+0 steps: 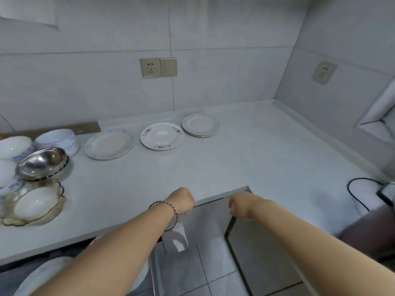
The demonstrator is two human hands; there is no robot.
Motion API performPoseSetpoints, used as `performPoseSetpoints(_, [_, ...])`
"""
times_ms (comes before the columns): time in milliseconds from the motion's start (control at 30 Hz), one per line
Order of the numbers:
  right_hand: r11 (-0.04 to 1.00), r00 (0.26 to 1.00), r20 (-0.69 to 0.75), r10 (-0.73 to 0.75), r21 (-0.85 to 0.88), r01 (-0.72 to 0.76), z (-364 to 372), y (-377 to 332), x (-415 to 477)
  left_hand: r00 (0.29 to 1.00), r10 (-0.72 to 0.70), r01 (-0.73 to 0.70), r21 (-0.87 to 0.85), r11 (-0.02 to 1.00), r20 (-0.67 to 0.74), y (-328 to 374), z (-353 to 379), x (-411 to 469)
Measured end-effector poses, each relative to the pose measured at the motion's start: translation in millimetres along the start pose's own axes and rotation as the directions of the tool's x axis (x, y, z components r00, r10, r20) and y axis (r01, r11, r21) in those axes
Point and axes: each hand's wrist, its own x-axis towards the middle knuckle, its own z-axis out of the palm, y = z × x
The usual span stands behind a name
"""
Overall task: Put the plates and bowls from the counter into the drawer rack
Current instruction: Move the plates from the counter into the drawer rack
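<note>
Near, both fists are curled under the counter point(192, 167) edge: the left hand point(181, 200) and right hand point(240, 205) apparently grip a drawer front point(210, 212), judged ready for pulling. Fingers, handle and rack are hidden. Farther back, bowls point(42, 162) sit left and plates point(161, 136) centre, untouched.

plates: three flat sets in a row behind the steel bowl point(42, 163) — grey-rimmed plate point(109, 144) nearest, floral plate point(162, 136), small stack point(200, 124) farthest.
bowls: white bowls point(57, 139) behind it, glass dish point(34, 205) in front.
</note>
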Motion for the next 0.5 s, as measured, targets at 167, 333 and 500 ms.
performPoseSetpoints(167, [0.998, 0.998, -0.064, -0.028, 0.047, 0.031, -33, 36, 19, 0.996, 0.009, -0.012, -0.029, 1.000, -0.085, 45, -18, 16])
performPoseSetpoints(333, [0.996, 0.996, -0.082, -0.043, 0.079, 0.050, -61, 60, 52, 0.988, -0.006, -0.006, -0.078, 0.997, -0.151, 60, -37, 55])
performPoseSetpoints(500, [0.994, 0.997, -0.059, -0.041, 0.098, 0.047, -92, 80, 116, 0.986, -0.056, 0.044, -0.076, 0.996, -0.156, 70, -58, 121])
